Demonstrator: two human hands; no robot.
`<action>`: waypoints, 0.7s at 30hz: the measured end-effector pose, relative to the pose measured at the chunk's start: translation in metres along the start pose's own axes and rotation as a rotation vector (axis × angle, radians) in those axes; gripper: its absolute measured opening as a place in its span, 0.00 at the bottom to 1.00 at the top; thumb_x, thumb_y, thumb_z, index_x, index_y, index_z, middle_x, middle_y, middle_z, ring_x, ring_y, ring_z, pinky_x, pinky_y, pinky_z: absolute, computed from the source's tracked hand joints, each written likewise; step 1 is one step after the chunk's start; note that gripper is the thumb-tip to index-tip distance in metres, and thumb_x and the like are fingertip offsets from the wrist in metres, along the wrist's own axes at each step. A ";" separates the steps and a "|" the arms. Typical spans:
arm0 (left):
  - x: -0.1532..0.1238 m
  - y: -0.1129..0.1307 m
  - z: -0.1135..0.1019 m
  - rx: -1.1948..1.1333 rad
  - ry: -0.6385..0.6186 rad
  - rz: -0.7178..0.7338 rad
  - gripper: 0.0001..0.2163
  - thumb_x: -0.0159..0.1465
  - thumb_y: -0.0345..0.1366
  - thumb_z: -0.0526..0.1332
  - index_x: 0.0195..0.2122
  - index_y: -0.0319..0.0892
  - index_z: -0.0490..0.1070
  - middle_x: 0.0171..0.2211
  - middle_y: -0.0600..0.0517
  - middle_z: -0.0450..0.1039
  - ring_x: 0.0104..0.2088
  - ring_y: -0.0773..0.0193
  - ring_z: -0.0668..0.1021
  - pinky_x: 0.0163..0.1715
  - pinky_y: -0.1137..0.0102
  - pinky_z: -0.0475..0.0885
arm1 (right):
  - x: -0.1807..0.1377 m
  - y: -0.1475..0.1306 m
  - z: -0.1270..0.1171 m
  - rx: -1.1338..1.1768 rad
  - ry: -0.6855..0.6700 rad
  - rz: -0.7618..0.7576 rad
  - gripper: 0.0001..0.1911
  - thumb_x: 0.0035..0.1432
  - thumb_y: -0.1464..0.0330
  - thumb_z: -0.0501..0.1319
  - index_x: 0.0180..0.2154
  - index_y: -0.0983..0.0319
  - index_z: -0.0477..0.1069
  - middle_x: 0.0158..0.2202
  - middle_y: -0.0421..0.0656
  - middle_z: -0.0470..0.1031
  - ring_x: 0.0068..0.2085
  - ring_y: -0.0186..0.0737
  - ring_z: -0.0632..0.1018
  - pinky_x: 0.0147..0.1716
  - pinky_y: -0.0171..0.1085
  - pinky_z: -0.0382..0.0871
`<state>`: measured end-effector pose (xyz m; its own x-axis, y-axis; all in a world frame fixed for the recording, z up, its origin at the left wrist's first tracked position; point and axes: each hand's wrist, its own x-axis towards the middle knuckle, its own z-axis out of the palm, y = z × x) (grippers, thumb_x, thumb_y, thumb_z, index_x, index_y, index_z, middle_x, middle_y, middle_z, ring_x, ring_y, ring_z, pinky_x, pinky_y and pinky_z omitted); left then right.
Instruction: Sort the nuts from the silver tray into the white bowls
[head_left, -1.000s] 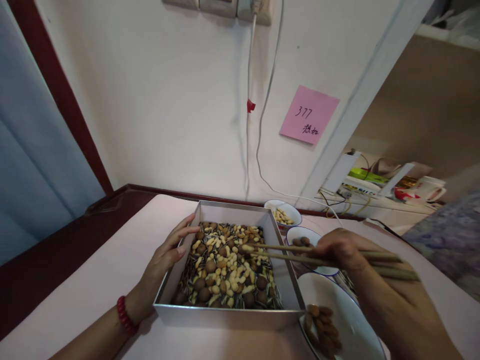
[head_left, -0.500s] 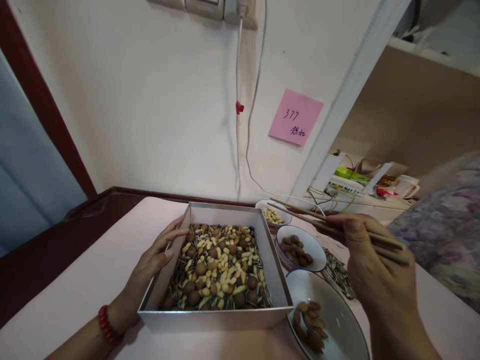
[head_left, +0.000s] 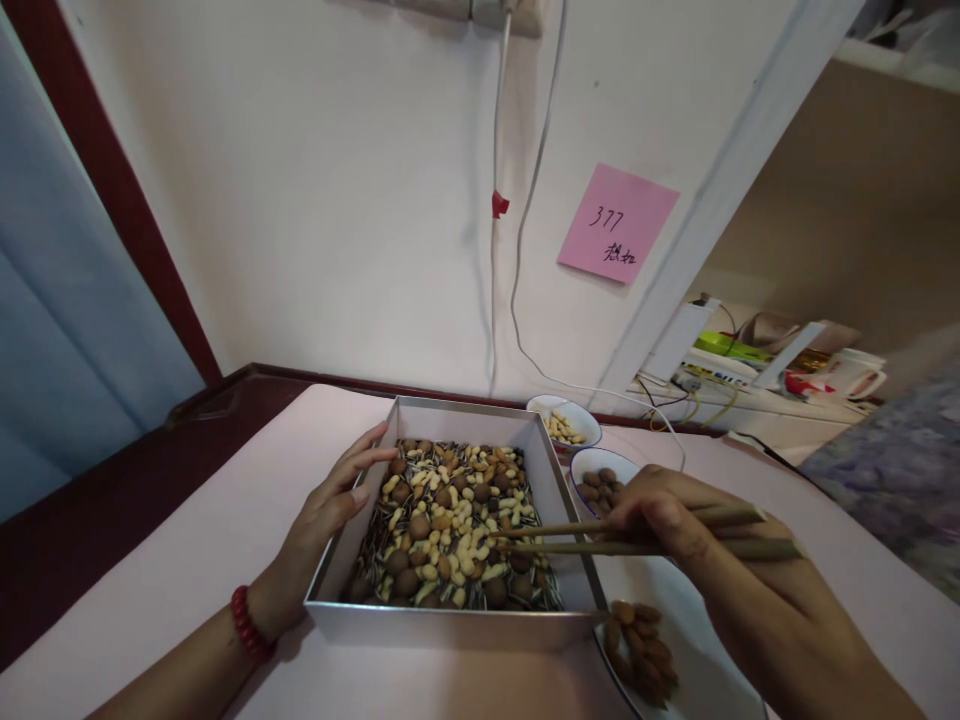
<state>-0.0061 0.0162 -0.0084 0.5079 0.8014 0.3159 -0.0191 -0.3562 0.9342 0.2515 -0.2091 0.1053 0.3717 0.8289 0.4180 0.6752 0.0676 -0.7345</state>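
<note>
A shallow grey box (head_left: 450, 626) sits on the pale pink table, filled with mixed nuts and seeds (head_left: 450, 530). My left hand (head_left: 330, 515) rests on the box's left wall, fingers stretched along the rim, a red bead bracelet (head_left: 246, 624) on the wrist. My right hand (head_left: 675, 525) is closed on a pair of wooden chopsticks (head_left: 570, 538). Their tips reach left over the box's right side, just above the nuts. Whether anything is pinched between the tips I cannot tell.
Right of the box stand three white bowls: one with pale peanuts (head_left: 564, 424), one with round brown nuts (head_left: 600, 482), a larger one with almonds (head_left: 645, 650). A pink sticky note (head_left: 616, 228) and white cables hang on the wall. Clutter and a mug (head_left: 851, 375) lie far right.
My right hand swung the chopsticks from over the peanut bowl back left and down, into the box. The left hand stayed on the box wall.
</note>
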 end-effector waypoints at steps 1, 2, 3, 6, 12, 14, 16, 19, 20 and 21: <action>0.000 0.002 0.001 -0.006 0.004 -0.007 0.19 0.62 0.50 0.61 0.52 0.51 0.77 0.71 0.55 0.55 0.71 0.43 0.53 0.69 0.48 0.48 | 0.001 0.004 0.001 -0.016 -0.031 -0.007 0.18 0.67 0.54 0.56 0.32 0.57 0.76 0.31 0.41 0.78 0.33 0.42 0.79 0.23 0.33 0.69; 0.000 0.004 0.001 -0.012 0.006 -0.013 0.18 0.62 0.49 0.61 0.51 0.52 0.77 0.71 0.55 0.55 0.71 0.44 0.53 0.69 0.48 0.47 | 0.003 0.007 0.002 -0.027 -0.070 -0.016 0.19 0.68 0.54 0.55 0.32 0.58 0.75 0.31 0.41 0.77 0.33 0.42 0.79 0.25 0.33 0.69; -0.001 0.005 0.002 -0.018 0.006 -0.018 0.18 0.63 0.49 0.61 0.51 0.52 0.77 0.71 0.56 0.55 0.71 0.45 0.53 0.69 0.49 0.46 | 0.004 0.008 0.004 -0.036 -0.109 -0.020 0.20 0.69 0.55 0.53 0.31 0.59 0.74 0.30 0.41 0.76 0.33 0.40 0.78 0.26 0.33 0.68; 0.000 0.005 0.002 -0.030 0.000 -0.016 0.18 0.62 0.49 0.61 0.51 0.53 0.77 0.71 0.57 0.55 0.71 0.45 0.53 0.69 0.49 0.46 | 0.008 0.005 0.012 -0.046 -0.202 -0.030 0.23 0.72 0.56 0.50 0.28 0.61 0.67 0.27 0.39 0.69 0.30 0.35 0.73 0.29 0.33 0.64; 0.000 0.001 0.000 -0.025 -0.012 -0.005 0.18 0.62 0.50 0.61 0.52 0.53 0.76 0.71 0.57 0.54 0.71 0.44 0.52 0.69 0.49 0.44 | 0.007 -0.004 0.024 -0.049 -0.241 -0.006 0.24 0.73 0.56 0.48 0.27 0.61 0.62 0.27 0.38 0.66 0.30 0.33 0.70 0.30 0.33 0.61; 0.000 0.001 0.000 -0.028 -0.012 -0.001 0.18 0.63 0.50 0.61 0.51 0.53 0.76 0.71 0.57 0.54 0.71 0.45 0.52 0.69 0.49 0.44 | 0.006 -0.004 0.022 -0.052 -0.236 -0.020 0.24 0.73 0.57 0.48 0.27 0.61 0.62 0.26 0.37 0.65 0.29 0.33 0.69 0.29 0.34 0.60; -0.001 0.001 0.000 -0.020 -0.014 0.005 0.18 0.63 0.49 0.61 0.52 0.54 0.76 0.71 0.57 0.55 0.71 0.45 0.52 0.69 0.50 0.44 | 0.005 -0.003 0.019 -0.039 -0.227 -0.027 0.23 0.73 0.57 0.48 0.27 0.61 0.62 0.26 0.37 0.65 0.29 0.33 0.69 0.29 0.34 0.60; 0.001 -0.002 -0.002 -0.004 -0.019 0.013 0.18 0.63 0.49 0.60 0.52 0.52 0.76 0.71 0.56 0.54 0.71 0.46 0.52 0.69 0.50 0.47 | 0.004 -0.003 0.014 -0.020 -0.209 -0.046 0.21 0.73 0.59 0.49 0.28 0.61 0.64 0.27 0.38 0.67 0.30 0.33 0.71 0.30 0.33 0.62; 0.001 -0.004 -0.003 0.003 -0.020 0.014 0.18 0.63 0.49 0.60 0.52 0.52 0.76 0.71 0.56 0.54 0.71 0.45 0.53 0.69 0.50 0.48 | 0.003 -0.004 0.012 -0.022 -0.200 -0.059 0.21 0.73 0.59 0.50 0.28 0.61 0.66 0.27 0.38 0.68 0.30 0.34 0.72 0.30 0.33 0.63; 0.002 -0.005 -0.004 0.012 -0.021 0.015 0.19 0.63 0.49 0.60 0.52 0.51 0.76 0.71 0.55 0.54 0.71 0.45 0.53 0.69 0.51 0.50 | 0.002 -0.006 0.010 -0.022 -0.182 -0.067 0.20 0.72 0.59 0.51 0.28 0.60 0.67 0.27 0.38 0.69 0.31 0.34 0.73 0.29 0.33 0.64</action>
<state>-0.0082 0.0217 -0.0121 0.5260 0.7854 0.3263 -0.0167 -0.3740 0.9273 0.2419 -0.2019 0.1052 0.2057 0.9099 0.3602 0.7092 0.1150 -0.6955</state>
